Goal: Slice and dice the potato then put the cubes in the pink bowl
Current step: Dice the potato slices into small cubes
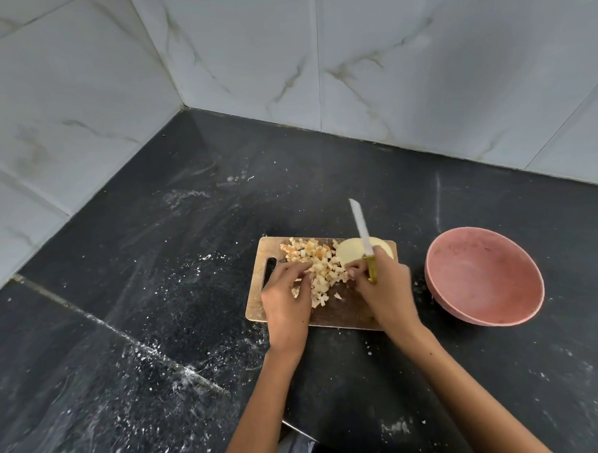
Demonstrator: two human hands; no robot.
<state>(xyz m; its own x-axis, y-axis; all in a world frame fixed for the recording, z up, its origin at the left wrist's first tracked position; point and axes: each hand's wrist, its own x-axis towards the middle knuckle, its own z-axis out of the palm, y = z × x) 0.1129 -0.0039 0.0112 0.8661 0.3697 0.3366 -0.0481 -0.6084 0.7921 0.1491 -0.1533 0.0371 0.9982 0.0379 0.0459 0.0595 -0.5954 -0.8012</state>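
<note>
Marble-veined wall tiles (pixel 351 52) meet in a corner behind a black speckled worktop (pixel 140 301) dusted with pale flecks. On it, well to the right of the right hand's grip, sits the pink bowl (pixel 484 275), upright and with no cubes visible inside. Under both hands lies a wooden cutting board (pixel 342 313), its long axis running left to right, handle slot at the left end. A heap of potato cubes (pixel 318 265) occupies the board between the two hands, and an uncut potato piece (pixel 352 251), flat face up, lies just beyond the right grip. The left hand (pixel 287 295) rests on the left edge of the heap with fingers curled into the cubes; whether it actually pinches any cannot be determined. The right hand (pixel 384 291) is closed around the yellow handle of the knife (pixel 361 228), blade angled up and away, while its fingertips touch the heap. Judgement: the bowl lies nearer the right hand, so the transfer runs rightward, off the board's short end.
</note>
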